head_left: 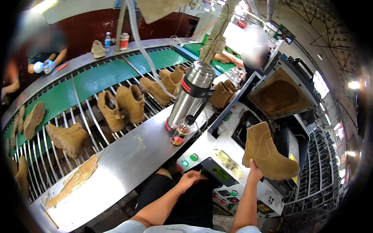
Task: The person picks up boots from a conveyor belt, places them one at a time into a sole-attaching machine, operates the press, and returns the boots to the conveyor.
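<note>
Held aloft to the lower right of a steel flask (191, 95), well apart from it: a tan boot (268, 153), grasped around the heel by the fingers of the right hand (254, 171), toe pointing right, over a white machine (211, 149). Below the flask, above black shorts (149, 194): the left hand (189, 180), fingers loosely bent; cannot tell whether pinching anything.

Mounted on the machine, lower right of the flask: a yellow-green printed label (221, 173) on a dark panel. Beyond the flask, to the upper left: a blue-labelled bottle (107, 41) and a red-and-white container (124, 42), lettering too small to read.

Stretching lower left from the flask: a metal counter (128, 165), patched with a torn brown sheet (74, 180), near edge facing the lap, far edge alongside a slatted rack (83, 112) carrying more boots (131, 103). At the flask's foot: a clear jar (178, 136), dark-topped, with pinkish-red contents, kind unclear.
</note>
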`<state>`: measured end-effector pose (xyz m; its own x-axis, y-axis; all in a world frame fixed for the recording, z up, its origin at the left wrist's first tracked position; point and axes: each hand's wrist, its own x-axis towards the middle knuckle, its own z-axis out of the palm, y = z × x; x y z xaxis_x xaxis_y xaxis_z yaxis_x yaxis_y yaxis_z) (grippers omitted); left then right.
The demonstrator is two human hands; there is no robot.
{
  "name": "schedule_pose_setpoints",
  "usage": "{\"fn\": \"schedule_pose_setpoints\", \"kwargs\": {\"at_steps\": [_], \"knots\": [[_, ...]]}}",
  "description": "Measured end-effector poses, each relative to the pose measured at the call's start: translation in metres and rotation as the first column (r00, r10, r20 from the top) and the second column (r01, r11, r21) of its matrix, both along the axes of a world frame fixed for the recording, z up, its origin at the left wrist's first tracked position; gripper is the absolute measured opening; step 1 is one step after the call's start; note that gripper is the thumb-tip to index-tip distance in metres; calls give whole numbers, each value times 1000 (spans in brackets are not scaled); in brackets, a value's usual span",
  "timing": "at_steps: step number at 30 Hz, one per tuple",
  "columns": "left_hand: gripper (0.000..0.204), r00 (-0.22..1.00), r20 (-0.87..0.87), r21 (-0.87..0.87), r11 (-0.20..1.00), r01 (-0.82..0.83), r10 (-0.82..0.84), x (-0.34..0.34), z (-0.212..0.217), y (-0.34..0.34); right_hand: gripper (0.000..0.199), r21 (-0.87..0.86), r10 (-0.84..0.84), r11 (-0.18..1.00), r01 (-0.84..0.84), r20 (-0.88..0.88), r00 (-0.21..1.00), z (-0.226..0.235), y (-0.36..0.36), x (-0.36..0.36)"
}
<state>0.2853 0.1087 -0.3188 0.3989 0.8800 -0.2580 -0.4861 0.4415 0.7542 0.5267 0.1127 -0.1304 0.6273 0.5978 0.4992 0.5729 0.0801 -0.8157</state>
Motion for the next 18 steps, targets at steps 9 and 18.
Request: {"fn": "schedule_pose_setpoints", "kwargs": {"at_steps": [9, 18], "knots": [[80, 707, 705, 160, 957, -240, 59, -97, 104, -36, 71, -1, 815, 528, -849, -282, 507, 32, -50, -157], [78, 401, 489, 59, 430, -901, 774, -301, 101, -134, 30, -378, 837, 357, -854, -276, 473, 10, -71, -195]]}}
